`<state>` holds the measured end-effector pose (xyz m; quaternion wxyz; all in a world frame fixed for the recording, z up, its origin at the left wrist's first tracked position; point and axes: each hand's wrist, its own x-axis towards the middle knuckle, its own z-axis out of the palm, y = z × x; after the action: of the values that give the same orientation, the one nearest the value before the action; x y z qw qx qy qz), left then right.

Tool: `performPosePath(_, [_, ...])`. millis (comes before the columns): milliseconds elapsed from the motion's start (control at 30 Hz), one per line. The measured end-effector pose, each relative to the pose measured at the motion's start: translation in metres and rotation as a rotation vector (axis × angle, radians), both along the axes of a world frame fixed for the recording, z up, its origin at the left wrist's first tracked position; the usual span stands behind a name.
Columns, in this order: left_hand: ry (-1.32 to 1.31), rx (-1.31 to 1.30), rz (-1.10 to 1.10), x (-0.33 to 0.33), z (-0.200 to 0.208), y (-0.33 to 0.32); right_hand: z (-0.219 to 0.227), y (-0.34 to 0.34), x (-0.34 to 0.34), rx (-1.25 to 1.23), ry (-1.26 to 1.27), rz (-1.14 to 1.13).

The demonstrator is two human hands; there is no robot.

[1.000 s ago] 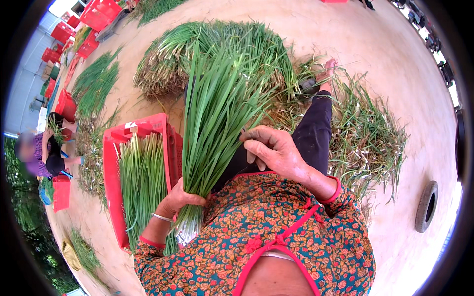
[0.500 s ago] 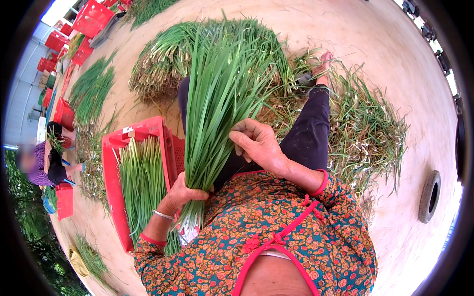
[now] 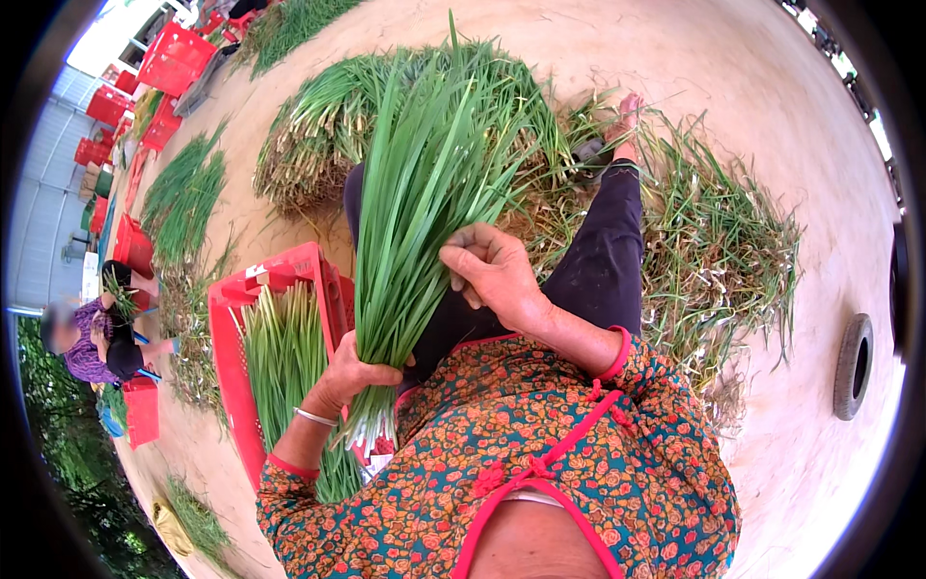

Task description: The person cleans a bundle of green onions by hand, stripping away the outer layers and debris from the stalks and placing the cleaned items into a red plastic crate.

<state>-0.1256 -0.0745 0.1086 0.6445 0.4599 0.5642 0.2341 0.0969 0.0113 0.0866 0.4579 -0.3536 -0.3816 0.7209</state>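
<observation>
Holds a bundle of long green leaves (image 3: 410,232) at the centre of the frame, clamped low in the left hand (image 3: 353,374). Sets the right hand (image 3: 497,275) apart from the left, with fingers curled at the bundle's right edge; cannot tell whether pinching a leaf. Looks light and flexible, softer toward the tips, firmer near the white stem ends (image 3: 369,423), probably easily creased; best gripped low. Left of centre, shows green stalks (image 3: 285,357) lying lengthwise inside a red crate (image 3: 237,398). At upper left, includes more red crates (image 3: 177,58), with contents unclear.
</observation>
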Motion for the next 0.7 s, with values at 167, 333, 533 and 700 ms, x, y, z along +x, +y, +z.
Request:
performPosePath(167, [0.022,0.014,-0.002,0.001,0.002,0.000,0.003,0.010,0.014,0.004,-0.086,-0.100])
performPosePath(333, [0.017,0.014,0.020,0.006,0.004,0.000,-0.009,0.009,0.004,-0.146,-0.005,0.199])
performPosePath(533, [0.017,0.036,0.002,0.006,0.004,-0.001,-0.012,-0.009,-0.008,-0.033,-0.040,0.149])
performPosePath(700, [-0.075,-0.020,0.046,0.009,0.001,-0.001,-0.013,-0.017,-0.013,0.007,-0.144,0.103])
